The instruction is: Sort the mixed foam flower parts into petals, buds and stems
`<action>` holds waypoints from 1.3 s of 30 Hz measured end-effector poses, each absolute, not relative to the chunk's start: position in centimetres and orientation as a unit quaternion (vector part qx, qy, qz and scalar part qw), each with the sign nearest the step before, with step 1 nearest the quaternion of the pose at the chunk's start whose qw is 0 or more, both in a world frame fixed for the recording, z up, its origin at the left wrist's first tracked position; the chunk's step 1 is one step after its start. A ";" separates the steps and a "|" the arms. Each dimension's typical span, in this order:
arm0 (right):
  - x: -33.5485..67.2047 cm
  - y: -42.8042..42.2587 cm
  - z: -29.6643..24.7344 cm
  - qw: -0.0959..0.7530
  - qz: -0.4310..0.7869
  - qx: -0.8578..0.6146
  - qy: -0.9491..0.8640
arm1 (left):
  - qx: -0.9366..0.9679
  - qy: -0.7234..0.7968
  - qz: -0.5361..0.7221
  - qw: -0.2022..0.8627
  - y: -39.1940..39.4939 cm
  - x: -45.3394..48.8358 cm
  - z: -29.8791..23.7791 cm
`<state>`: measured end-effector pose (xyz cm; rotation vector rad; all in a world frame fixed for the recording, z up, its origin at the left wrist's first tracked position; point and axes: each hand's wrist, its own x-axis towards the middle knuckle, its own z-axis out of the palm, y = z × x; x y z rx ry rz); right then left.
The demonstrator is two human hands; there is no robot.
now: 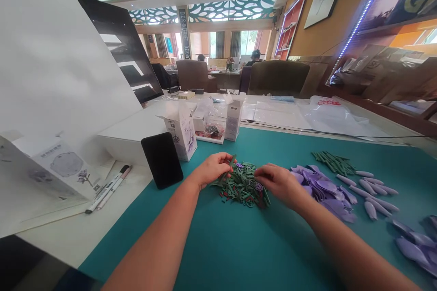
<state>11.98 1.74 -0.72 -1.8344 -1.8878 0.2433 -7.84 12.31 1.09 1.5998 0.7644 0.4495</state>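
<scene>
A mixed pile of small green leaf-like pieces, with a few purple and red bits among them, lies on the green mat. At the pile's left side, my left hand is closed, with a thin green piece sticking up from its fingertips. My right hand is at the pile's right edge, fingers bent together and pointing down; whether anything is in them is hidden. A purple flower-like piece lies just below those fingertips.
Right of my right hand are purple petals, green sticks and pale purple tapered pieces. More petals lie farther right. A black tablet-like panel, printed boxes and markers stand or lie on the left.
</scene>
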 end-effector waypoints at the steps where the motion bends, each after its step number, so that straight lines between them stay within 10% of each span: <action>1: 11.9 1.5 -0.3 0.219 0.099 -0.673 -0.699 | 0.690 0.336 0.197 0.610 12.3 -7.7 1.1; 17: 10.0 -0.1 1.9 -0.033 0.114 -0.675 -0.729 | 0.661 0.321 0.174 0.655 11.4 -7.0 1.2; 39: 8.7 -0.4 2.0 -0.010 0.089 -0.668 -0.738 | 0.689 0.332 0.160 0.624 11.0 -6.7 1.6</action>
